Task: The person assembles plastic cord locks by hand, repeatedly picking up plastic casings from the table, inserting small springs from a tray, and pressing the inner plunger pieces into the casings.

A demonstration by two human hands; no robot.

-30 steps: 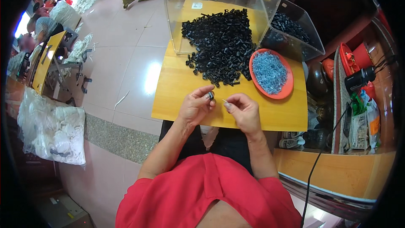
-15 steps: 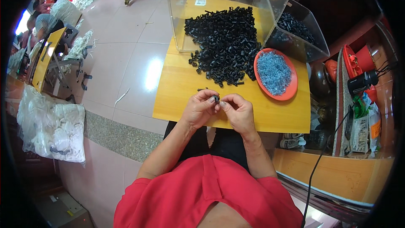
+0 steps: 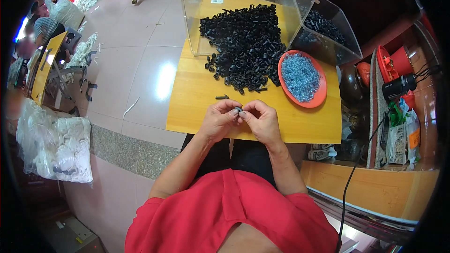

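Observation:
Over the near edge of the yellow table (image 3: 187, 117), my left hand (image 3: 219, 119) pinches a small black plastic part (image 3: 238, 109). My right hand (image 3: 260, 121) meets it there, thumb and fingertips closed on the same part; whether a second tiny piece sits between them is too small to tell. Just beyond my left fingers lies one loose black piece (image 3: 221, 97). A large heap of black plastic parts (image 3: 246, 47) spreads over the far half of the table. Right of the heap, a red oval plate (image 3: 313, 104) holds a mound of small shiny bluish-silver pieces (image 3: 301, 77).
A clear plastic bin (image 3: 187, 18) lies open around the heap's far side. Another clear bin (image 3: 349, 49) with black parts stands behind the plate. At right is a shelf with a black cylindrical device (image 3: 398, 86) and its cable. White bundles in plastic (image 3: 56, 145) lie at left; people sit far left.
Both hands stay together at the near edge, their fingertips shifted slightly around the black part. The whole view has moved a little.

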